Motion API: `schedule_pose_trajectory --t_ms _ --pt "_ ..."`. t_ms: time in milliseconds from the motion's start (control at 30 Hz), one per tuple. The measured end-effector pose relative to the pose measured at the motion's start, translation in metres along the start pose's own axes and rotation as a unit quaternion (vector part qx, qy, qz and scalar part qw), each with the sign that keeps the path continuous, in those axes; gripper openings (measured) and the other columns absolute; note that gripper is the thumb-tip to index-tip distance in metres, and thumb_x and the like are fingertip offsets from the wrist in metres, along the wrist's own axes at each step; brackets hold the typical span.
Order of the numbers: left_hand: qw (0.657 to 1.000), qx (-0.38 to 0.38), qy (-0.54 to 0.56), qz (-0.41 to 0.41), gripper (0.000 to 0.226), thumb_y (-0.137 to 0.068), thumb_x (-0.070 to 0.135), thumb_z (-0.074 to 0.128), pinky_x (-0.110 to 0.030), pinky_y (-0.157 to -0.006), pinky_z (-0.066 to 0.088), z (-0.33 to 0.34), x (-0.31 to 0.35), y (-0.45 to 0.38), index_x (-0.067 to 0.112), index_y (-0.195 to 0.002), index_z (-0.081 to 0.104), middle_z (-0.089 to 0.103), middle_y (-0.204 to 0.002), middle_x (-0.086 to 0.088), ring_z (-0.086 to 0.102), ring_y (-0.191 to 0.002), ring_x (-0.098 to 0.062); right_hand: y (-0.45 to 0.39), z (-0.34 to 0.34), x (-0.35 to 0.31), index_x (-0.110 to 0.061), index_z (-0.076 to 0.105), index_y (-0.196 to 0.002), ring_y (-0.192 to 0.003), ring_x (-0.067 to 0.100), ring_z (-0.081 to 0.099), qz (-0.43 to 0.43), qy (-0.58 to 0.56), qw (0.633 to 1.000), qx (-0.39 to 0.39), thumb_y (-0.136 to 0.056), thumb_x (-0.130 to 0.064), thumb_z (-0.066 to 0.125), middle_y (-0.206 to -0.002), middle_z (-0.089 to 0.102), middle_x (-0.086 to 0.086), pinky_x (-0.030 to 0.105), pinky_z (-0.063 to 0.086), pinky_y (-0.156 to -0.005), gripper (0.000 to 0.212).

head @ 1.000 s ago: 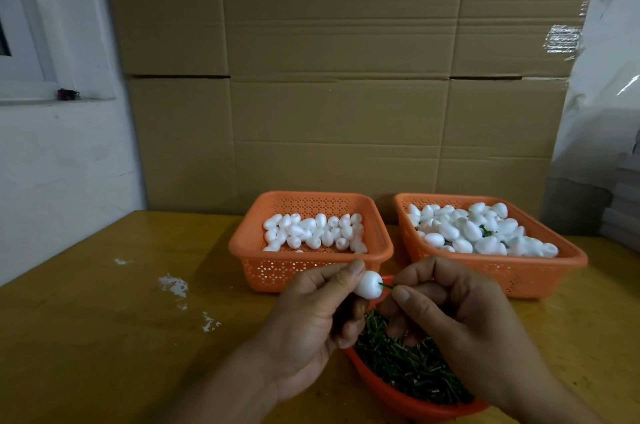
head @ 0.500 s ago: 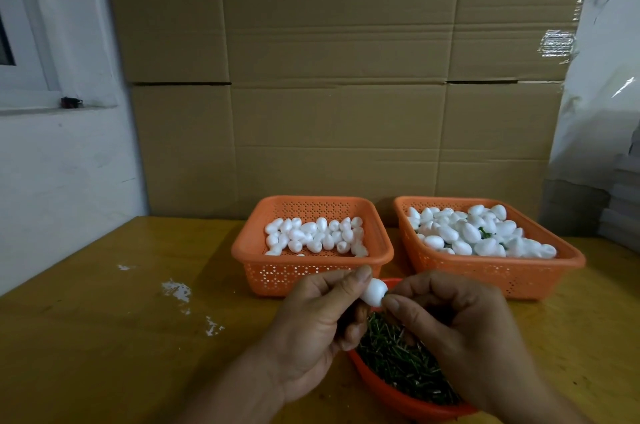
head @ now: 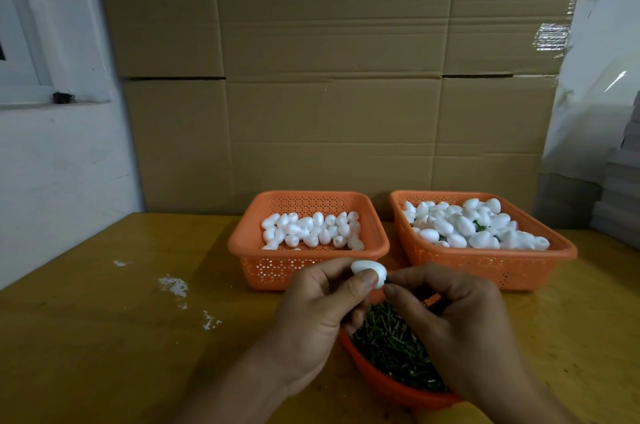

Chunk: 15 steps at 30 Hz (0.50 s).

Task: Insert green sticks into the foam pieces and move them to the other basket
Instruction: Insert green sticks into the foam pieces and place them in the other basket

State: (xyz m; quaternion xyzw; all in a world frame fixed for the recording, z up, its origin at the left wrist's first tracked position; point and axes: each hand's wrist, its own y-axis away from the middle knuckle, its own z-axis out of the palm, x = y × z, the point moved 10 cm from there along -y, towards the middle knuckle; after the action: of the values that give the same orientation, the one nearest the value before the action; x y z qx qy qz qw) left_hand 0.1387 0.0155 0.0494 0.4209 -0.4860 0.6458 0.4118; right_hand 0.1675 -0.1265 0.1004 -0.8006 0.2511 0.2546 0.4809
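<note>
Green stick (head: 387, 281) mostly hidden by fingers (head: 398, 292)

No text, label, brand, number or sign could be read anywhere in the view.
</note>
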Motion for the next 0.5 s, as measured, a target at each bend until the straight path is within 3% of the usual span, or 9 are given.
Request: schedule_pose_trajectory --t_ms 100,233,400,500 --pt "0.995 0.016 -0.085 0.044 0.024 -0.085 0.043 0.069 -0.021 -0.058 0.044 -0.002 0.005 0.000 0.024 -0.099 0.075 0.058 -0.069 0.004 0.053 -0.063 -0.011 0.001 -0.002 0.001 -0.035 0.079 -0.083 -0.062 0.006 0.065 -0.002 0.013 1.000 0.017 -0.077 -0.021 0.080 -0.072 0.071 -0.017 0.008 0.042 -0.051 0.015" --pt "0.979 0.019 -0.175 0.103 0.027 -0.088 0.056 0.059 -0.022 -0.061 0.045 0.001 0.013 0.002 0.031 -0.091 0.070 0.057 -0.067 0.009 0.053 -0.064 -0.007 0.003 0.001 0.006 -0.032 0.080 -0.081 -0.064 0.009 0.068 0.011 -0.005 1.000 0.019 -0.077 -0.021 0.081 -0.072 0.073 -0.013 0.018 0.050 -0.053 0.012" --pt "0.962 0.020 -0.236 0.135 0.026 -0.093 0.059 0.052 -0.022 -0.057 0.041 0.006 0.019 0.005 0.035 -0.091 0.063 0.055 -0.066 0.014 0.048 -0.061 0.000 0.002 0.008 0.012 -0.029 0.080 -0.076 -0.056 0.002 0.066 0.055 -0.077 0.995 0.000 -0.077 -0.017 0.081 -0.066 0.074 -0.011 0.010 0.045 -0.050 0.013" --pt "0.956 0.026 -0.250 0.151 0.025 -0.094 0.060 0.050 -0.019 -0.056 0.039 0.006 0.024 0.007 0.038 -0.088 0.061 0.054 -0.066 0.014 0.046 -0.059 0.000 0.003 0.012 0.013 -0.032 0.081 -0.079 -0.067 0.010 0.073 0.086 -0.139 0.987 -0.001 -0.071 -0.030 0.077 -0.073 0.077 -0.006 0.025 0.057 -0.059 0.009"
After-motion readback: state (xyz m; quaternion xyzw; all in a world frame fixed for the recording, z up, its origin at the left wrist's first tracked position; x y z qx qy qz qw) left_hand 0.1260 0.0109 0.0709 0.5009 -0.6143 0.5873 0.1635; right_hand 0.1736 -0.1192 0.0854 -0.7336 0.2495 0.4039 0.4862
